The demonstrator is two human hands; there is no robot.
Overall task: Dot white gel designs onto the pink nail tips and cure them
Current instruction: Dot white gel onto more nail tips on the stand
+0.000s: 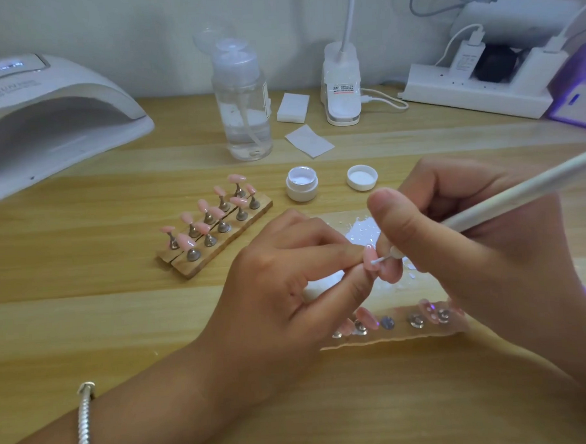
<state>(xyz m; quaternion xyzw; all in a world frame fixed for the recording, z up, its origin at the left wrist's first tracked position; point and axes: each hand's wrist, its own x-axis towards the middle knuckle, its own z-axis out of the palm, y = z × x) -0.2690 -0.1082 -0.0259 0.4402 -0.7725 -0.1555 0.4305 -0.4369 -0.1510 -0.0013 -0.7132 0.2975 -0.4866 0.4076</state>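
Unreadable, blurry writing on lamp (45, 108). Pinches pink nail tip (370, 260) in left hand (281, 289). Grips white pen (518, 195) in right hand (470, 241), slanting down-left, point on nail tip.

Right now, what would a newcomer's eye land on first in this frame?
The two hands at centre right: the left hand pinches a pink nail tip while the right hand holds a white dotting pen with its point at that nail. Left of them, a wooden stand carries rows of pink tips on metal pegs, and a white curing lamp sits at the far left.
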